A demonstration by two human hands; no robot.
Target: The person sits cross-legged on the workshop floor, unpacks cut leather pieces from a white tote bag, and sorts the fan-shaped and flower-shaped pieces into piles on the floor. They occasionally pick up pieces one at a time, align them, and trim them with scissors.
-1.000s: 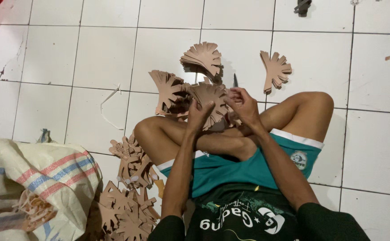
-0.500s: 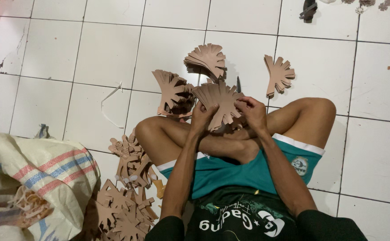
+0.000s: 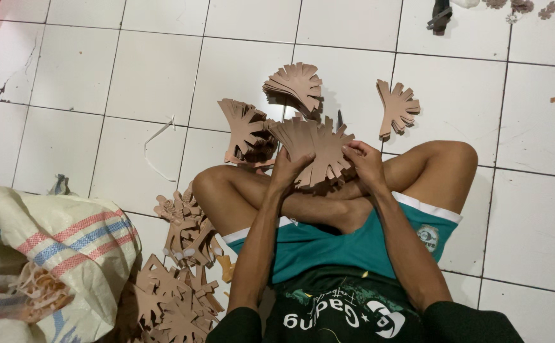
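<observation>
Head view, looking down at a person seated cross-legged on the white tiled floor [image 3: 55, 95]. I see both hands closed on one stack of tan fan-shaped cutouts [image 3: 315, 149], held above the crossed shins. My left hand [image 3: 288, 170] pinches the stack's lower left edge; my right hand [image 3: 366, 162] clamps its lower right edge, so the stack lies between the two grips, about equally near each. Its long axis runs roughly left to right, the fringed fingers of the cutouts fanning away from the body. The pieces look thin, flat, matte and leather-like, with slit, splayed ends. Further cutouts lie on the floor just beyond, one loose piece [image 3: 397, 108] to the right, and a pile [image 3: 182, 279] beside a woven sack [image 3: 67, 235] at the left.
</observation>
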